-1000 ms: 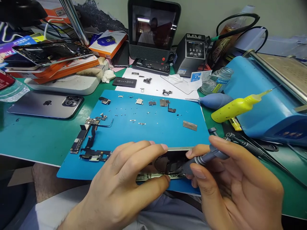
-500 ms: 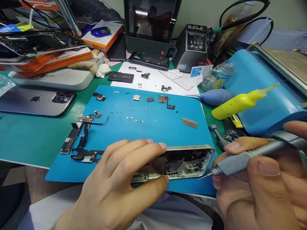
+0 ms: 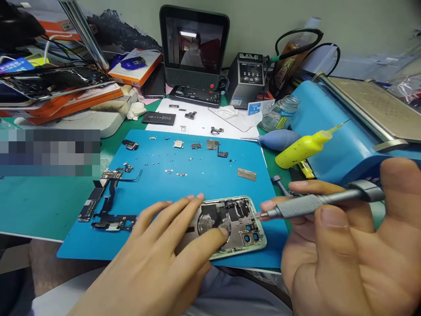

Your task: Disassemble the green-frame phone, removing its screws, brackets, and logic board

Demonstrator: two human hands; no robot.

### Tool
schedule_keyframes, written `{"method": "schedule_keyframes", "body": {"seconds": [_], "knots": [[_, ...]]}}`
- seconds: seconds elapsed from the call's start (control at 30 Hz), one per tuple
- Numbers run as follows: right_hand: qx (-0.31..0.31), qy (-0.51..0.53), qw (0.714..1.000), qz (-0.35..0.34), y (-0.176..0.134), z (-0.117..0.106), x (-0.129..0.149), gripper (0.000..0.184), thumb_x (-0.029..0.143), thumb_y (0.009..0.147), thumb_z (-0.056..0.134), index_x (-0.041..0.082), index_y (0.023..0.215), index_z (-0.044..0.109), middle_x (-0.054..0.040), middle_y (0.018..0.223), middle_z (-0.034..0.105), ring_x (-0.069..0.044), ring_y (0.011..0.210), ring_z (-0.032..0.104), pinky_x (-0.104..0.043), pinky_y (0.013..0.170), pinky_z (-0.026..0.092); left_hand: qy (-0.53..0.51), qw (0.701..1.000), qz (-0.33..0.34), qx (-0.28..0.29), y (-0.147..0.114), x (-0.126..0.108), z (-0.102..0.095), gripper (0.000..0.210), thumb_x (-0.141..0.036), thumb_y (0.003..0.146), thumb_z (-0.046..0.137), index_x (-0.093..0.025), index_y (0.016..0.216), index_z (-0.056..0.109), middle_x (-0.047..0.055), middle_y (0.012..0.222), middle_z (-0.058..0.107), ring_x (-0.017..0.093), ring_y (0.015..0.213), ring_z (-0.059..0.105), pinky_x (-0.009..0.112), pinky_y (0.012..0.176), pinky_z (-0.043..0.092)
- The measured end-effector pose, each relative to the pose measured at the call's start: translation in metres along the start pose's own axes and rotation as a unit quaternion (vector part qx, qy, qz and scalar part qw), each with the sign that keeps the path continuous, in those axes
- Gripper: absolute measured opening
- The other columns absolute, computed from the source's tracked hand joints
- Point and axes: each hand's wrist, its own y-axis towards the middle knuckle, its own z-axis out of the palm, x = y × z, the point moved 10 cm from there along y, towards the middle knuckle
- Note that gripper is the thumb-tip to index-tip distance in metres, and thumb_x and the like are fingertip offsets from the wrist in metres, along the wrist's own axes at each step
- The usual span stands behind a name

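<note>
A stripped phone housing (image 3: pixel 210 239), pale green at the rim, lies at a low angle or flat near the front of the blue mat (image 3: pixel 158 193), its inside facing up. My left hand (image 3: pixel 167 250) steadies it, fingers over the far edge and thumb on the inside. Between thumb and fingers, my right hand (image 3: pixel 348 254) grips a grey precision screwdriver (image 3: pixel 302 206). The driver's tip points at the housing's right end, by the upper right corner; whether it touches I cannot tell. Tiny screws and small metal parts are spread across the mat.
A logic board with flex cables (image 3: pixel 95 197) lies on the mat's left. Behind are a battery (image 3: pixel 159 118), a display device (image 3: pixel 194 48) and a soldering station (image 3: pixel 246 77). A blue air blower (image 3: pixel 279 139) and yellow bottle (image 3: pixel 304 149) sit right. Pixelation covers the far left.
The phone housing has tipped from standing on its long edge to lying with its inside up. My left thumb has moved inside it, and the screwdriver tip has shifted up and left.
</note>
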Motion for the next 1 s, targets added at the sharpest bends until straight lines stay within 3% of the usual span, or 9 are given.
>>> {"method": "schedule_keyframes", "body": {"seconds": [0.1, 0.2, 0.33, 0.53, 0.73, 0.8, 0.9, 1.0], "knots": [[-0.048, 0.028, 0.998, 0.040, -0.006, -0.007, -0.007, 0.053, 0.024, 0.100, 0.080, 0.042, 0.150, 0.078, -0.0061, 0.144, 0.073, -0.027, 0.103, 0.080, -0.044, 0.071, 0.076, -0.016, 0.999, 0.011, -0.043, -0.001, -0.006, -0.005, 0.036, -0.024, 0.117, 0.057, -0.024, 0.152, 0.064, 0.011, 0.164, 0.074, 0.029, 0.150, 0.069, 0.045, 0.110, 0.059], [-0.048, 0.035, 0.997, 0.056, -0.012, -0.006, -0.009, 0.045, 0.024, 0.100, 0.086, 0.037, 0.143, 0.079, -0.0050, 0.123, 0.077, -0.027, 0.098, 0.082, -0.047, 0.078, 0.077, -0.030, 0.998, -0.002, -0.056, -0.004, -0.004, -0.004, 0.035, -0.036, 0.120, 0.059, -0.023, 0.153, 0.063, 0.007, 0.166, 0.073, 0.026, 0.146, 0.072, 0.039, 0.105, 0.059], [-0.061, 0.015, 0.997, 0.048, -0.014, -0.008, -0.007, 0.039, 0.023, 0.103, 0.085, 0.034, 0.140, 0.074, -0.0037, 0.121, 0.076, -0.027, 0.099, 0.083, -0.050, 0.087, 0.075, -0.059, 0.996, -0.027, -0.058, -0.004, 0.006, -0.004, 0.044, -0.053, 0.122, 0.059, -0.022, 0.153, 0.063, 0.004, 0.163, 0.076, 0.022, 0.141, 0.076, 0.035, 0.103, 0.061], [-0.043, 0.019, 0.998, 0.047, -0.005, -0.009, -0.012, 0.055, 0.024, 0.102, 0.087, 0.032, 0.155, 0.071, -0.0042, 0.107, 0.082, -0.027, 0.095, 0.084, -0.047, 0.078, 0.077, -0.045, 0.995, -0.007, -0.092, 0.004, 0.006, -0.011, 0.047, -0.063, 0.123, 0.051, -0.023, 0.137, 0.073, 0.003, 0.153, 0.081, 0.025, 0.133, 0.079, 0.039, 0.105, 0.063], [-0.045, 0.031, 0.997, 0.051, -0.002, -0.012, -0.016, 0.048, 0.026, 0.101, 0.088, 0.030, 0.147, 0.075, -0.0033, 0.105, 0.083, -0.027, 0.092, 0.086, -0.043, 0.073, 0.076, -0.045, 0.997, -0.012, -0.058, 0.009, 0.007, -0.006, 0.048, -0.056, 0.126, 0.045, -0.021, 0.149, 0.069, 0.006, 0.163, 0.074, 0.027, 0.148, 0.067, 0.042, 0.113, 0.060], [-0.042, 0.031, 0.997, 0.059, -0.002, -0.011, -0.017, 0.047, 0.027, 0.102, 0.087, 0.031, 0.147, 0.075, -0.0029, 0.105, 0.083, -0.027, 0.088, 0.086, -0.043, 0.072, 0.076, -0.058, 0.995, -0.030, -0.073, 0.017, 0.014, -0.013, 0.043, -0.049, 0.127, 0.045, -0.021, 0.144, 0.072, 0.009, 0.148, 0.080, 0.028, 0.136, 0.069, 0.042, 0.104, 0.060], [-0.043, 0.039, 0.996, 0.063, -0.003, -0.012, -0.018, 0.047, 0.028, 0.102, 0.087, 0.030, 0.147, 0.074, -0.0026, 0.105, 0.084, -0.025, 0.087, 0.085, -0.040, 0.073, 0.076, -0.014, 0.995, -0.049, -0.089, 0.037, 0.025, -0.023, 0.027, -0.024, 0.124, 0.052, -0.023, 0.127, 0.079, 0.009, 0.120, 0.077, 0.029, 0.106, 0.066, 0.044, 0.087, 0.056], [-0.040, 0.053, 0.995, 0.071, -0.004, -0.012, -0.021, 0.047, 0.029, 0.103, 0.086, 0.030, 0.148, 0.074, -0.0028, 0.106, 0.084, -0.023, 0.091, 0.085, -0.037, 0.075, 0.075, 0.055, 0.996, -0.010, -0.068, 0.059, 0.025, -0.019, 0.022, -0.012, 0.116, 0.062, -0.021, 0.115, 0.082, 0.009, 0.106, 0.073, 0.029, 0.089, 0.059, 0.043, 0.075, 0.049]]}}
